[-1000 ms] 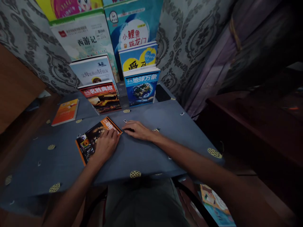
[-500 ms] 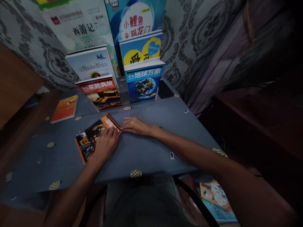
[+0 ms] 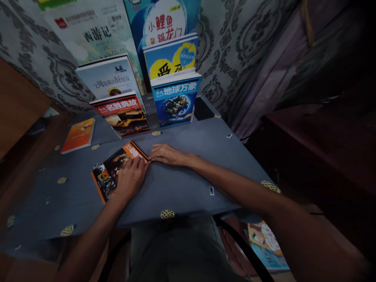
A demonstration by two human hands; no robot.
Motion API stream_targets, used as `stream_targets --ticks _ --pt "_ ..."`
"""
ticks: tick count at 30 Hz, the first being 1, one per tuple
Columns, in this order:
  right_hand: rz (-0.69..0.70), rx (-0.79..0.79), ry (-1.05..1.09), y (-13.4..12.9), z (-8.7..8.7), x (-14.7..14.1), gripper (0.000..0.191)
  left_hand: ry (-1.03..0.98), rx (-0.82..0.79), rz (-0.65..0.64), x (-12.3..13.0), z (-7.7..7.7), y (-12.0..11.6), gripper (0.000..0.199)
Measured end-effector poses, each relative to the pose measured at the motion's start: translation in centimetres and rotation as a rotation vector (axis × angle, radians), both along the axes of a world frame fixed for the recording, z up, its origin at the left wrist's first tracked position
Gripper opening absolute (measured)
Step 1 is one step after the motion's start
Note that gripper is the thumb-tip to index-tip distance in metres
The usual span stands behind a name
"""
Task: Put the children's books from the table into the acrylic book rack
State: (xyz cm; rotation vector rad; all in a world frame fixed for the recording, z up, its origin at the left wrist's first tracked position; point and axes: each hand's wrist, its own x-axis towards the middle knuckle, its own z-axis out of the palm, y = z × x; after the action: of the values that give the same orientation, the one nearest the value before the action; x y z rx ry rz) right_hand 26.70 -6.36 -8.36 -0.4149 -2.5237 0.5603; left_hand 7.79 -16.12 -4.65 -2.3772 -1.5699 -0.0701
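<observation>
The book (image 3: 113, 164) lies flat inside the bench's (image 3: 182, 196) front edge, under the loosely spread left hand (image 3: 131, 176). The right hand's (image 3: 168, 154) fingers bunch at its corner (whether pinching, I cannot tell); lifting against the left's pressure could crease it.

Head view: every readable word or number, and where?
"西游记": pale-green book
"小鲤鱼跳龙门": teal book
"父母是我的好朋友": pale-blue book
"少儿名胜典故": red book
"少儿地球万象": globe book
"2": heart book, title part-hidden
"少儿动物": animal book, partly under left hand
Too small or blurred: orange book, tablecloth tags, lower-right book, fine print.
</observation>
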Motion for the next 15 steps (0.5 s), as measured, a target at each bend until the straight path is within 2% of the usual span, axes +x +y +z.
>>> stream_targets --ticks 15 --pt "-0.033 -0.071 0.011 -0.15 -0.20 0.12 0.020 -0.004 0.036 -0.041 -0.48 -0.72 -0.16 0.030"
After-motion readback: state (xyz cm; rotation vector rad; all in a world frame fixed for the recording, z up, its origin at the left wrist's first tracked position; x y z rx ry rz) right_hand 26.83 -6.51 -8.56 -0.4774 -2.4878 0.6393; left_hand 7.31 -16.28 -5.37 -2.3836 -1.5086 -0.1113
